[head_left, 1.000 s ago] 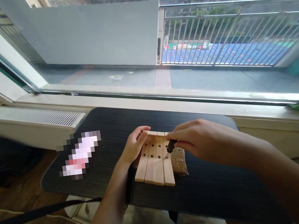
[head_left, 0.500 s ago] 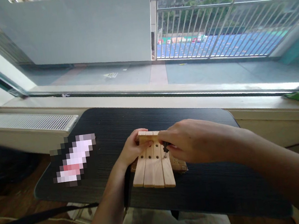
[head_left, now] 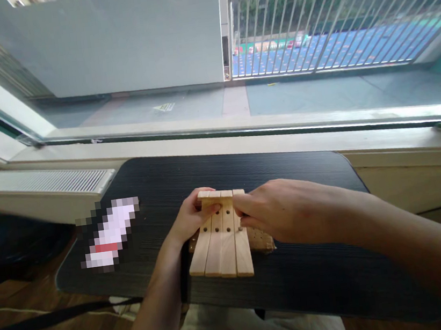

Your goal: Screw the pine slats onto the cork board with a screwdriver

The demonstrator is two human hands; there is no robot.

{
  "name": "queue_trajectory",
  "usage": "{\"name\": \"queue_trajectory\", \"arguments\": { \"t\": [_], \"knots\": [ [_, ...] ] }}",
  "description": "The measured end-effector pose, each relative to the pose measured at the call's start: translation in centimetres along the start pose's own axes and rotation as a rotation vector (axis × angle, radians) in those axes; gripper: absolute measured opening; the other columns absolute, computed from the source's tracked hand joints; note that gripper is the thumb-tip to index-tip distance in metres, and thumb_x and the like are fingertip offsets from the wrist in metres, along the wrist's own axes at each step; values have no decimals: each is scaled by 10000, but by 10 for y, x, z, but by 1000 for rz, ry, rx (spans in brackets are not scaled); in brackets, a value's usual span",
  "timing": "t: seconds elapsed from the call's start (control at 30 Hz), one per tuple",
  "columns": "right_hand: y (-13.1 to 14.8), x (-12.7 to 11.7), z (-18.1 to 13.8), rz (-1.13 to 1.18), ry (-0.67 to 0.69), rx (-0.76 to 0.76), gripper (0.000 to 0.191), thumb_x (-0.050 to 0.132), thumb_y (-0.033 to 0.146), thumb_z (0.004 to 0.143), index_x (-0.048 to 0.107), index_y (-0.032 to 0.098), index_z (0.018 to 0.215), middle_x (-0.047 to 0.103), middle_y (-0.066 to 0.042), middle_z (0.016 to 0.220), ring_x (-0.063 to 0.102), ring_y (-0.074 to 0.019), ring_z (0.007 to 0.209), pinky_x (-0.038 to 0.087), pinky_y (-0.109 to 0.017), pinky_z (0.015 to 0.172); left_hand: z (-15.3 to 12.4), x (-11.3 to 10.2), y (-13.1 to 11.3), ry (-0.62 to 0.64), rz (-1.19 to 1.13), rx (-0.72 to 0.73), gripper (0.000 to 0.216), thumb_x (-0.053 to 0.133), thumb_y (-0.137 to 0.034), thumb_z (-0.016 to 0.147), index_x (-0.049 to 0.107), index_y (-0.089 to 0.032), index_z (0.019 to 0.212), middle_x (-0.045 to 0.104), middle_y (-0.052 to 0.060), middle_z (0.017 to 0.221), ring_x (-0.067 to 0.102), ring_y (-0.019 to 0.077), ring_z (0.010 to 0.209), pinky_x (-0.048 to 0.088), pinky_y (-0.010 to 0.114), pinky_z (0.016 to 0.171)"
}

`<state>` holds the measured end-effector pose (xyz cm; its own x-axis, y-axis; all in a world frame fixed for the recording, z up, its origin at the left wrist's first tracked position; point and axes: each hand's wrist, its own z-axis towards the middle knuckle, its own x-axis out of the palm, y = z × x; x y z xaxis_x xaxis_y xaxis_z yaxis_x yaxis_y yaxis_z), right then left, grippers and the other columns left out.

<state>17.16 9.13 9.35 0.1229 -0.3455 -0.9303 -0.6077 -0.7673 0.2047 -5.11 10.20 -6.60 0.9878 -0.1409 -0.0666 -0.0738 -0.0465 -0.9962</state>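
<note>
My left hand (head_left: 190, 216) grips the far left side of a wooden piece made of several pale slats (head_left: 219, 251) side by side, its thumb lying over the top. Dark screw heads or holes run in two rows across the slats. Under the slats lies a rough brown wooden block (head_left: 262, 239) with small holes. My right hand (head_left: 275, 206) is closed at the far right of the rightmost slat, fingertips just above a screw head (head_left: 241, 229). The dark-handled screwdriver seen in it earlier is now hidden by the fingers.
The work rests on a black table (head_left: 158, 184) with rounded corners. A blurred-out pink and white item (head_left: 117, 227) lies at its left. Beyond the table are a window sill (head_left: 282, 143) and large glass panes. A white grille (head_left: 64, 180) stands to the left.
My right hand has turned and lifted off the lower screw, whose head now shows. The dark handle has gone from sight. The slats have shifted slightly left in view.
</note>
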Motion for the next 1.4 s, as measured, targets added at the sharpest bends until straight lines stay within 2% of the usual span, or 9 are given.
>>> {"name": "queue_trajectory", "arguments": {
  "t": [0.17,0.3,0.43,0.63,0.83,1.07,1.4],
  "knots": [
    [2,0,1,28,-77,-15,221,514,234,934,655,141,1077,723,-76,803,616,-150,599,289,-266,498,-1,1,-3,1,2,-6,478,842,-409,655,622,-171,1007,672,11,837,634,156,744,528,268,656],
    [1,-2,3,68,-99,-103,244,536,135,892,655,125,1106,710,-101,938,621,-153,694,368,-260,550,-1,2,-4,4,-29,0,519,865,-429,618,619,-170,996,680,13,851,641,161,757,529,274,675],
    [1,-5,4,74,-75,-125,307,602,77,822,652,107,1123,692,-96,946,603,-146,681,383,-259,542,-1,2,-5,8,-22,16,547,858,-472,618,617,-175,1010,691,26,890,650,175,789,531,286,696],
    [1,-6,6,71,-98,-143,378,625,10,780,619,110,1145,705,-102,978,652,-169,781,392,-248,578,-1,1,-2,-31,32,38,526,858,-458,614,629,-171,991,698,31,887,653,186,804,537,310,724],
    [1,-4,10,83,-82,-106,278,631,49,808,617,123,1077,728,-83,906,664,-158,722,346,-243,525,0,0,-1,-39,41,45,526,854,-459,616,620,-167,985,689,22,854,646,175,777,527,302,704],
    [2,-1,11,-18,-108,-42,195,556,102,879,650,111,1049,731,-82,780,623,-147,570,244,-274,447,-1,2,-6,-41,-47,-38,597,888,-494,548,608,-170,963,677,-1,797,623,135,685,511,253,620],
    [0,3,13,-184,-151,-102,178,535,133,939,699,121,1009,747,-102,878,644,-140,606,291,-276,469,1,1,-4,-41,10,-5,620,867,-546,560,608,-180,988,688,8,831,634,149,721,516,260,634]
  ]
}}
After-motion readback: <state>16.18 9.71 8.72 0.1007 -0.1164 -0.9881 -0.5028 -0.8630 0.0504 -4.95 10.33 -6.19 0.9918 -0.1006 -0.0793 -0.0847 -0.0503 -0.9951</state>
